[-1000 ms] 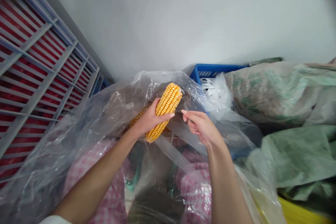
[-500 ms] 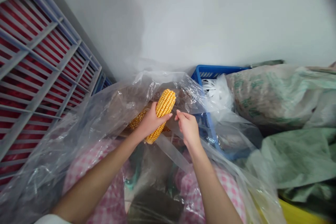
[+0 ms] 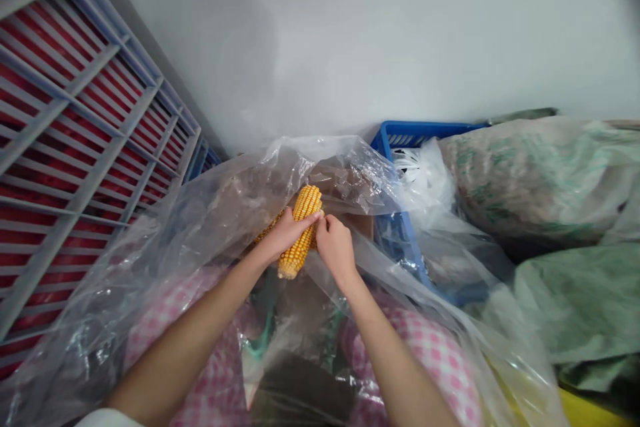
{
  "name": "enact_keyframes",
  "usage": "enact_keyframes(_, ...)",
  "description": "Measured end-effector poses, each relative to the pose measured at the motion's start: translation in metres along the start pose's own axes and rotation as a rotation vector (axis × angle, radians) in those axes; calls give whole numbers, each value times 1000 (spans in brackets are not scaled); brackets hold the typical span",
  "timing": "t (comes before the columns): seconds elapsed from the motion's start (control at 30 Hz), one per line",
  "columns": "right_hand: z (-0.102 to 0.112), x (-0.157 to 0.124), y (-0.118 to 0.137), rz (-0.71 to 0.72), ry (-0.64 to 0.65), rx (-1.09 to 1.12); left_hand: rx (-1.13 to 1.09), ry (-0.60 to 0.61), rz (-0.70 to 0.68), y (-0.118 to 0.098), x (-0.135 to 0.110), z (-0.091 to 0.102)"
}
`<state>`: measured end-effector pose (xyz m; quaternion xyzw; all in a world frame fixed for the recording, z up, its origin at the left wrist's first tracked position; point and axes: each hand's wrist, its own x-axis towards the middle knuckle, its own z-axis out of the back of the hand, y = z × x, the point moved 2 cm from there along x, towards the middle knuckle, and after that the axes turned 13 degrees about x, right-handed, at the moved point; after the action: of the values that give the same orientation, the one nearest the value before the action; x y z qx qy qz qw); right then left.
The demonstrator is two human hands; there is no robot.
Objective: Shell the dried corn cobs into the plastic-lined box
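Observation:
A dried yellow corn cob point(image 3: 301, 230) is held upright over an open clear plastic bag point(image 3: 200, 213). My left hand point(image 3: 283, 235) is wrapped round the cob's middle from the left. My right hand point(image 3: 336, 248) presses against the cob's right side with its fingers curled onto the kernels. Behind the cob, inside the bag, a patch of loose yellow kernels point(image 3: 270, 225) shows. The cob's far side is hidden by my fingers.
A grey and red slatted crate stack point(image 3: 75, 133) rises on the left. A blue plastic basket point(image 3: 400, 140) stands behind the bag, holding white plastic. Green woven sacks point(image 3: 540, 173) lie at right. Pink checked cloth point(image 3: 430, 353) covers my lap under the plastic. A white wall is ahead.
My left hand has lowered the cob toward the bag. My right hand, apart from the cob a second ago, has moved left and closed onto its side.

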<state>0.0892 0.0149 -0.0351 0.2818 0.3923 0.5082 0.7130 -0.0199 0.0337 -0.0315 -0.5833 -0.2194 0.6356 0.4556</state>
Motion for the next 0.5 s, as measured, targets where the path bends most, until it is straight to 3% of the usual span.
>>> enact_keyframes(0.1, 10, -3, 11, 62, -24, -211, -153, 175, 119, -8, -4, 5)
enact_keyframes(0.2, 24, -2, 15, 84, -22, -266, -240, 262, 237, -13, -8, 11)
enact_keyframes(0.37, 49, 3, 11, 123, -21, -82, -256, 259, 254, -14, -7, 18)
enact_keyframes(0.5, 53, 9, 8, 130, -6, 43, -243, 271, 242, -15, -8, 19)
